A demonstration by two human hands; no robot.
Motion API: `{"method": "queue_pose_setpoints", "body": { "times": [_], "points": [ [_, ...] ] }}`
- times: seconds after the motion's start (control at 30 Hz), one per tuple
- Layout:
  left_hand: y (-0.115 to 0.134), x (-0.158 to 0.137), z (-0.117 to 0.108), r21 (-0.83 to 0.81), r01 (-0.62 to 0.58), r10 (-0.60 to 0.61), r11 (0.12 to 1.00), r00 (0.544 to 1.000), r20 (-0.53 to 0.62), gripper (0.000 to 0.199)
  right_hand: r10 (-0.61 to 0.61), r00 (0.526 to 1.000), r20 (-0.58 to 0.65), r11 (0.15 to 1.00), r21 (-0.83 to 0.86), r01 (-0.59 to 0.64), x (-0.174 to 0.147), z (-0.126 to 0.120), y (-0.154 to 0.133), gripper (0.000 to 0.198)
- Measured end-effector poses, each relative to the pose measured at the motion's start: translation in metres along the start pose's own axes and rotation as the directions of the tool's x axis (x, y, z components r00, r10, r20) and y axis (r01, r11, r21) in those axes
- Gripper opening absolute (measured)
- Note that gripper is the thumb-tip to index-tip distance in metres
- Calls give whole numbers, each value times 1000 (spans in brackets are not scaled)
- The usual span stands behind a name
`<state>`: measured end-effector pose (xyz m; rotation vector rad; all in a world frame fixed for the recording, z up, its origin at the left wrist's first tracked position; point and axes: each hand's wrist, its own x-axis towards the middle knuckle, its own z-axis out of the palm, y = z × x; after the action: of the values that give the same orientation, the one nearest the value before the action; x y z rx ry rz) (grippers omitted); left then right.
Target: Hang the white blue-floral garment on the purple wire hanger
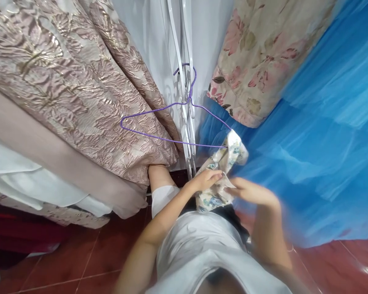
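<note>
A purple wire hanger (159, 136) hangs by its hook from a white metal rack (187, 45). Over its right end is draped a cream garment with a blue and yellow floral print (214, 201). The hanger's left end is bare. In front of my waist, my left hand (207, 179) is closed on the garment, its thumb and fingers pinching the cloth. From the other side my right hand (248, 191) grips the garment's edge; the fingers are slightly blurred. The garment's lower folds bunch against my white top, and its full shape cannot be made out.
Pink-and-gold textured fabric (88, 81) hangs close on the left. To the right are a blue tulle skirt (309, 163) and a floral skirt (251, 73). White cloth hangs behind the rack. Below is a red tiled floor (79, 253).
</note>
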<state>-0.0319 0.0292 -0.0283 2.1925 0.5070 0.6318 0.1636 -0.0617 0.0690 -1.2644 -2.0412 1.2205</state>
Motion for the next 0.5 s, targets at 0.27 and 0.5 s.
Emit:
{"method": "queue_pose_setpoints", "body": {
  "times": [0.27,0.5],
  "points": [
    [-24,-16,-21,268,-83,83,960,997,11,58,9,914,-407,1000,11,-5,-34,-44,3,26],
    [-12,-88,-69,385,200,-41,901,922,-384,31,-33,447,-894,977,66,204,43,-102,42,26]
  ]
}}
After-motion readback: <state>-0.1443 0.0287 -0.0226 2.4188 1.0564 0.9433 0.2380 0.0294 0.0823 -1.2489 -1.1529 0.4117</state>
